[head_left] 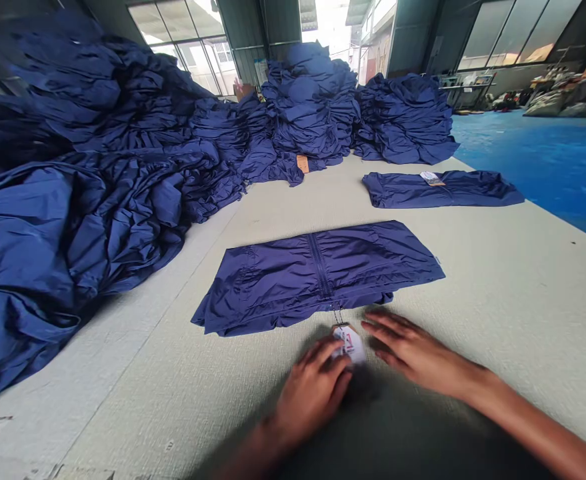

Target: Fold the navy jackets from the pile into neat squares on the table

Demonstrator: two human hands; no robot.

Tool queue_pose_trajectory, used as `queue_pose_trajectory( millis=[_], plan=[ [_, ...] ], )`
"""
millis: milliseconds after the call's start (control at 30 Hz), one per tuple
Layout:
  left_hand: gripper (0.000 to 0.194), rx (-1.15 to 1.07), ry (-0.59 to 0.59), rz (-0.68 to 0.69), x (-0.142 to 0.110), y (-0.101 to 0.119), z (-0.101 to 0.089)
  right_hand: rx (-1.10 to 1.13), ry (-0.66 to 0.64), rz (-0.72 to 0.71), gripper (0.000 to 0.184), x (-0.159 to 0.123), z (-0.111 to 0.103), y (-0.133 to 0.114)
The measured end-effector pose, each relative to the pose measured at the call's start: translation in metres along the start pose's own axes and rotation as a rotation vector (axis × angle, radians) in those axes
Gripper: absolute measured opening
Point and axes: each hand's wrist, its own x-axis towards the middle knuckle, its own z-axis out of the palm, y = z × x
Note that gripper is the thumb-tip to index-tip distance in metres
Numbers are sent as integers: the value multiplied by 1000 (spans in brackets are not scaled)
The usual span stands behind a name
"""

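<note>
A folded navy-blue garment (277, 280) with a zip down its middle lies flat on the pale table in front of me. From the zip's near end a white hang tag (351, 345) dangles on a dark cord, resting toward me. My left hand (315, 383) has its fingers bent over the tag's left side, gripping it; the thumb tip is partly blurred. Just right of the tag, my right hand (415, 347) is stretched out with fingers apart, close to the garment's near edge and holding nothing.
A second folded navy garment (445, 189) with a tag lies farther back on the right. Large heaps of navy garments (137, 127) fill the table's left side, with tall stacks (313, 100) at the back. Blue flooring (537, 150) shows beyond the table's right edge.
</note>
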Motion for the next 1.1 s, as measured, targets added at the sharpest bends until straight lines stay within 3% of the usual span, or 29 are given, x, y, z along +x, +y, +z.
queue_pose_trajectory(
  millis=[100, 200, 333, 433, 533, 633, 733, 833, 1000, 1100],
  plan=[
    [23, -6, -28, 58, -7, 5, 2, -113, 3, -43, 46, -5, 19, 6],
    [27, 23, -43, 84, -9, -11, -17, -147, 47, -53, 38, -6, 13, 14],
    [37, 171, 82, -5, -16, -69, -55, -177, 178, -14, 38, 1, -16, 46],
    [62, 265, 71, -37, -28, -125, -74, -211, 193, 49, 54, 9, -26, 78],
    [65, 296, -54, -66, -42, -172, -78, -248, 127, 109, 67, 15, -16, 107],
    [53, 248, -109, -107, -51, -199, -75, -255, 75, 137, 59, 18, 3, 130],
    [45, 203, -69, -93, -53, -211, -77, -269, 99, 131, 46, 20, 13, 144],
    [42, 195, -39, -63, -51, -214, -82, -270, 131, 96, 40, 22, 10, 149],
    [57, 229, -61, -95, -51, -212, -81, -213, 108, 52, 52, 23, 2, 149],
    [49, 252, -33, -135, -46, -205, -74, -220, 142, 58, 49, 25, 5, 150]
  ],
)
